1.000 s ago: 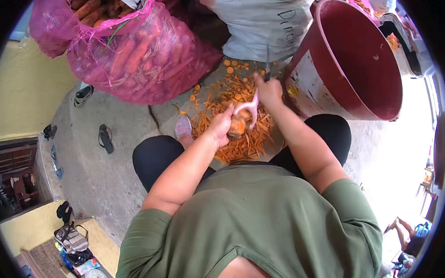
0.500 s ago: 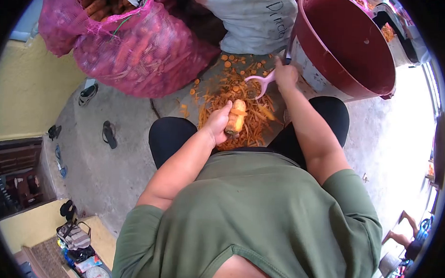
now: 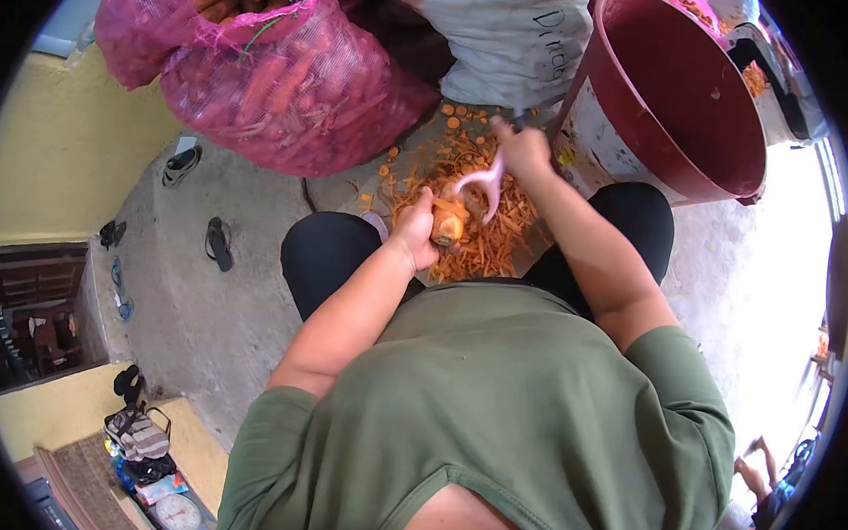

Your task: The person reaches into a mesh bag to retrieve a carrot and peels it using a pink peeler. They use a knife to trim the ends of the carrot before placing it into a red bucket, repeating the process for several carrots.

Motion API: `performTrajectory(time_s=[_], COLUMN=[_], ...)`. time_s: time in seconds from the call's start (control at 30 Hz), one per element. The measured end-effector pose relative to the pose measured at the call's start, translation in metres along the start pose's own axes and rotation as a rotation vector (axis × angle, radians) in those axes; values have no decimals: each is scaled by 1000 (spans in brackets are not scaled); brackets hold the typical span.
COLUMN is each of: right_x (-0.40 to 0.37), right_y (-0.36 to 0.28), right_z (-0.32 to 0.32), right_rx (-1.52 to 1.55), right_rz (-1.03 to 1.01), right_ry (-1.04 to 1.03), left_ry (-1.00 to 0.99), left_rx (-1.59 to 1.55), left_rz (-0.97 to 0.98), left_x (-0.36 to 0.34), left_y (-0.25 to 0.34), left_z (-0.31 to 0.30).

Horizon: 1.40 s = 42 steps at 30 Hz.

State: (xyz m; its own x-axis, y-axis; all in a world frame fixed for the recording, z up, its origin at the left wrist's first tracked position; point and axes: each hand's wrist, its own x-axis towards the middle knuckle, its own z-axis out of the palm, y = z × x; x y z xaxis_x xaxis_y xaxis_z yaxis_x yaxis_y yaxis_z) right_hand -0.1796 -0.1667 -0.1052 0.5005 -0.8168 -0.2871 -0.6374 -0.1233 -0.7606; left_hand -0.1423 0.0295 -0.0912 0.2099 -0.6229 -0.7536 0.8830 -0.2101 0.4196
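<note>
A thick, partly peeled carrot (image 3: 448, 231) is in my left hand (image 3: 412, 233), fingers closed around it, its cut end facing me. My right hand (image 3: 526, 154) grips a pink Y-shaped peeler (image 3: 491, 179), whose forked head is right beside the carrot's far end. A dark handle with a blurred grey blade, like a knife (image 3: 518, 122), sticks up from the same fist. Under both hands a heap of orange peelings (image 3: 488, 253) lies between my knees. Round carrot slices (image 3: 453, 122) are scattered beyond the heap.
A pink mesh sack of carrots (image 3: 271, 101) stands ahead on the left, beside a white sack (image 3: 506, 48) with writing. The large dark-red bucket (image 3: 626, 104) is close to my right knee. Sandals (image 3: 219, 245) lie on the concrete floor. Another person's limb (image 3: 755, 471) shows at far right.
My right hand has swung left and nearer, bringing the peeler from the right of the heap to the carrot. The carrot's cut end has tipped up toward me in my left hand.
</note>
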Motion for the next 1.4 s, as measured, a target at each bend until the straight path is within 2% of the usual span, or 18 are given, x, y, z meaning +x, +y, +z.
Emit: performTrajectory(time_s=[0.07, 0.2, 0.27, 0.4, 0.47, 0.6, 0.67, 0.7, 0.8, 0.83, 0.93, 1.03, 1.13, 1.2, 1.27, 1.33, 1.37, 1.4], right_x=[-30, 14, 56, -6, -36, 38, 63, 61, 39, 45, 18, -28, 4, 37, 54, 14, -6, -20], right_y=[-20, 6, 39, -14, -25, 15, 29, 28, 22, 34, 19, -15, 0, 20, 31, -5, -13, -11], right_z=[7, 8, 9, 14, 19, 26, 7, 8, 20, 34, 32, 27, 33, 18, 19, 21, 24, 35], right_rx=[-68, -92, -85, 0, -16, -164, -56, 128, 263, 119, 169, -25, -191, -153, 27, -108, -57, -58], right_rz=[-72, 62, 130, 64, -97, 75, 134, 194, 203, 96, 209, 2, 71, 107, 230, 83, 33, -95], right_ry=[-112, 160, 171, -103, -182, 179, 162, 145, -57, -17, -290, -310, -75, 108, 120, 40, -89, -75], left_ry=[-9, -162, -109, -10, 91, -127, -124, -103, -49, -30, -105, 13, -178, -132, -97, -101, -107, -107], left_rx=[10, 54, 77, -15, -111, 121, 120, 101, 42, 21, -47, -134, 0, -28, -74, -62, -57, -87], left_rz=[0, -25, -10, -21, -19, 2, -6, 10, 76, 99, 36, 3, 21, 22, 28, 30, 31, 29], left_x=[10, 12, 6, 15, 18, 26, 19, 15, 20, 25, 31, 29, 28, 24, 22, 24, 26, 28], left_y=[5, 7, 11, 11, 10, 3, 6, 7, 5, 3, 3, -1, -6, -7, -6, -4, -3, -2], left_z=[-6, -12, -7, -8, -1, -23, -16, -10, -10, -13, -25, -22, -22, -21, -18, -24, -26, -25])
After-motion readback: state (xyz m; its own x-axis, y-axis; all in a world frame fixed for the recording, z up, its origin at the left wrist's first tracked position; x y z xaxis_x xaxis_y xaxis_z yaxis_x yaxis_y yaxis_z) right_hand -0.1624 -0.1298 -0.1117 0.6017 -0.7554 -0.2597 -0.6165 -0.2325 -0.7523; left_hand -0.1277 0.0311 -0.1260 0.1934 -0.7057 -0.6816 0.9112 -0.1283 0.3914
